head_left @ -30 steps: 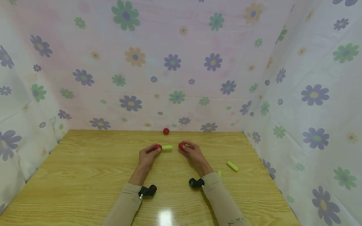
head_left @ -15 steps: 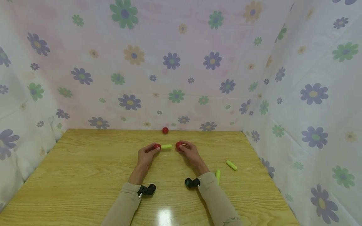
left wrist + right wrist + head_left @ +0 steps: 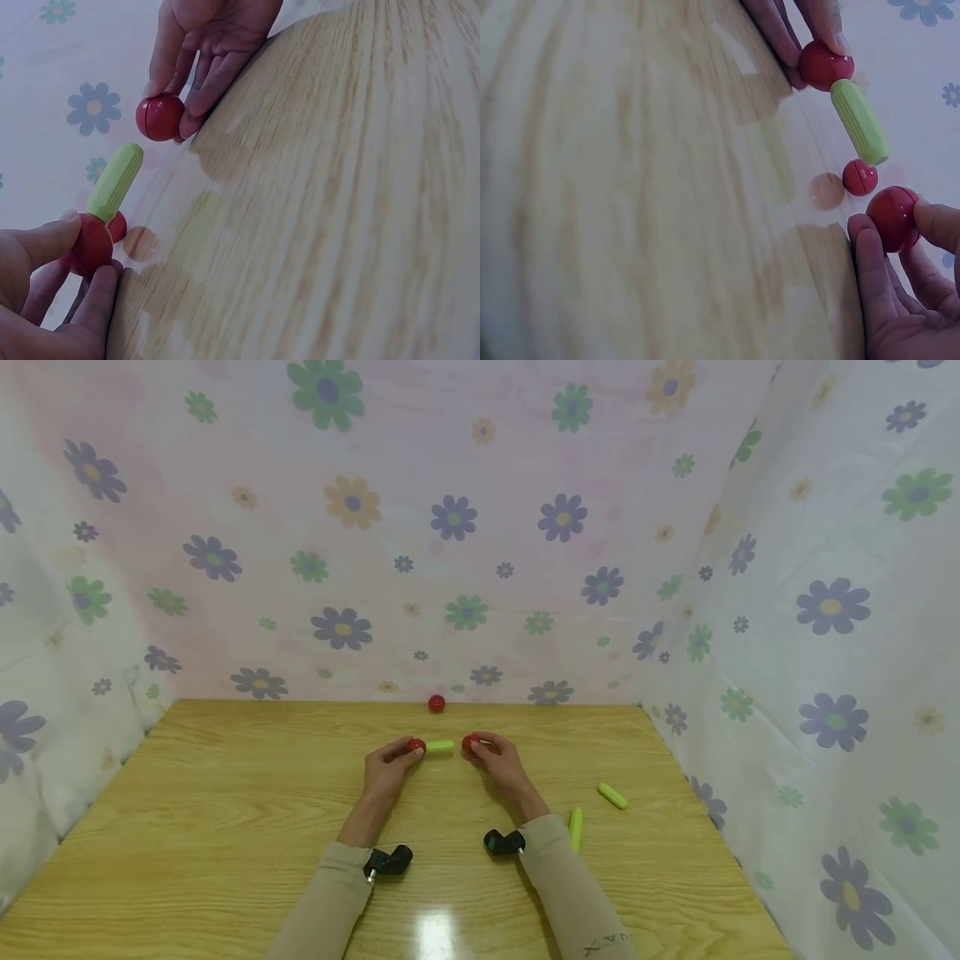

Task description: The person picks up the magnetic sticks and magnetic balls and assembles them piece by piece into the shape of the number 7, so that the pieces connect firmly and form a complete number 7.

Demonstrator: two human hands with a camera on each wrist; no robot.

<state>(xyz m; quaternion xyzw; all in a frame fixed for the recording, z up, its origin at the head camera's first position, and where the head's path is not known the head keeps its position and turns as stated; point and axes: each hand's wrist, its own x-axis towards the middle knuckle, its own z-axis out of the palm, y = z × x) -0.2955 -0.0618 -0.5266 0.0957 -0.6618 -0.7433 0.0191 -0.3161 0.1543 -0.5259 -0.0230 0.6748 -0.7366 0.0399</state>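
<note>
Partly out of your sight

Your left hand [image 3: 384,772] covers part of the left red ball [image 3: 93,244], and your right hand [image 3: 506,768] part of the right red ball [image 3: 159,118]. Your right sleeve [image 3: 573,893] hides the near end of a green stick [image 3: 576,827]; it and your left sleeve [image 3: 326,902] are cut off at the near edge. From your left wrist, the far red ball [image 3: 120,226] is partly hidden. From your right, the surface [image 3: 592,187] blurs.

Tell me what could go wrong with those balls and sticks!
The right hand pinches a red ball, which might slip and roll away.
The green stick between the hands has a free end, so a crooked push might knock it off the ball in the left hand.
The loose ball near the back edge of the table could roll if bumped.
</note>
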